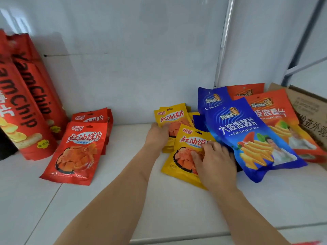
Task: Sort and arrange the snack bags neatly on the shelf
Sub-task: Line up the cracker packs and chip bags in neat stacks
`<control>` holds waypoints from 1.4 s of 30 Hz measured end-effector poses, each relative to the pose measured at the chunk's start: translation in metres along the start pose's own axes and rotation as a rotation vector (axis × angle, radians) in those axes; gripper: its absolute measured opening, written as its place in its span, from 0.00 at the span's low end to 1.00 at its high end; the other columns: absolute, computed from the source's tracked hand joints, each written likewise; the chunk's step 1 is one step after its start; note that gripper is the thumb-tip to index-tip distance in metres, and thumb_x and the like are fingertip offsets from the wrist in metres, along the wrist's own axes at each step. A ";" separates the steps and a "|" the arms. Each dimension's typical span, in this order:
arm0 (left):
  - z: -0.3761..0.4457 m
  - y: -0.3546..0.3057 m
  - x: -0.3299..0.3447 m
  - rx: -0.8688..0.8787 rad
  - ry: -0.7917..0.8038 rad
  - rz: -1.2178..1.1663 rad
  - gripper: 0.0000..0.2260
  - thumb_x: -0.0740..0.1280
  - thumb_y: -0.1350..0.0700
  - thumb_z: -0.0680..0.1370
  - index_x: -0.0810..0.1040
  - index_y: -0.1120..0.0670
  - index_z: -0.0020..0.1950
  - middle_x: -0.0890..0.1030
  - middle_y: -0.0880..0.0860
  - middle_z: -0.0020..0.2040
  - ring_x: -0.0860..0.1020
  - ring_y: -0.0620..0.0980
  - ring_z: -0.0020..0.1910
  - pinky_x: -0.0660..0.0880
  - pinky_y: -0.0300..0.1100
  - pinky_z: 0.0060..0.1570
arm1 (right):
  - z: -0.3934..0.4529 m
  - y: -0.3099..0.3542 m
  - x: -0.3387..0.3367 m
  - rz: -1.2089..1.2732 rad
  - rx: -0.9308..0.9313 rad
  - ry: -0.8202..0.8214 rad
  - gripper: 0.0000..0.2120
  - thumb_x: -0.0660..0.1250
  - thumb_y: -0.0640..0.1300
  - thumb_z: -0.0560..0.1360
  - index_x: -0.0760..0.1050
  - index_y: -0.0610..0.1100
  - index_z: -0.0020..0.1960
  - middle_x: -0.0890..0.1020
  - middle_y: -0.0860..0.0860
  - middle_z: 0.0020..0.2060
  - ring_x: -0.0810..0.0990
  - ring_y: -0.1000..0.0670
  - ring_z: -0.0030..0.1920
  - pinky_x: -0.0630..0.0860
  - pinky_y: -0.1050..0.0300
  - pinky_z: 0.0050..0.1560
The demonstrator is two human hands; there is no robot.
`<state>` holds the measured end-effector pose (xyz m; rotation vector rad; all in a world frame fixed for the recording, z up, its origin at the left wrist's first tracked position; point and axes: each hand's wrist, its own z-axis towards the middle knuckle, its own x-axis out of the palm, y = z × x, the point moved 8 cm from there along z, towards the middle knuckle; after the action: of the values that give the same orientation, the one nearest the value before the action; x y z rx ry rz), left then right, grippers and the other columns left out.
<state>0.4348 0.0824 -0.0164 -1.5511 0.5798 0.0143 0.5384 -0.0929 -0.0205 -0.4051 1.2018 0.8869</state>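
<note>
Sorting midway, we press our left hand (156, 134) and right hand (215, 162), fingers flat, on yellow bags (184, 151) at mid-shelf (123, 191), red bags (76, 149) already grouped left, blue bags (247, 137) and orange bags (276, 119) still jumbled right.

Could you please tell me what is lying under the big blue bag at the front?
The front blue bag overlaps a yellow bag that the right hand rests on, plus a dark blue bag edge. Whatever lies beneath its middle is covered.
</note>
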 end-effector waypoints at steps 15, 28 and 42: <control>0.010 0.029 -0.021 -0.075 0.045 -0.212 0.10 0.63 0.51 0.84 0.82 0.54 0.56 0.86 0.54 0.49 0.85 0.54 0.48 0.83 0.50 0.50 | 0.002 0.043 0.013 -0.018 -0.149 0.202 0.26 0.46 0.63 0.82 0.58 0.55 0.76 0.58 0.49 0.77 0.58 0.43 0.77 0.60 0.45 0.72; -0.003 0.045 -0.070 -0.080 0.072 -0.572 0.16 0.58 0.45 0.85 0.82 0.52 0.53 0.88 0.53 0.43 0.87 0.54 0.43 0.83 0.51 0.43 | 0.028 0.074 0.017 -0.035 -0.047 0.181 0.33 0.46 0.69 0.78 0.61 0.50 0.75 0.70 0.48 0.70 0.67 0.43 0.70 0.64 0.46 0.69; 0.007 0.049 -0.055 -0.010 0.161 -0.568 0.08 0.68 0.58 0.81 0.79 0.55 0.59 0.87 0.54 0.51 0.86 0.56 0.48 0.82 0.58 0.53 | 0.050 0.087 0.011 0.056 0.031 -0.037 0.27 0.52 0.65 0.80 0.70 0.47 0.67 0.75 0.48 0.65 0.71 0.45 0.66 0.66 0.48 0.65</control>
<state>0.3720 0.1104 -0.0431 -1.6890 0.2468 -0.5430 0.5039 -0.0012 0.0012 -0.3296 1.1961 0.9189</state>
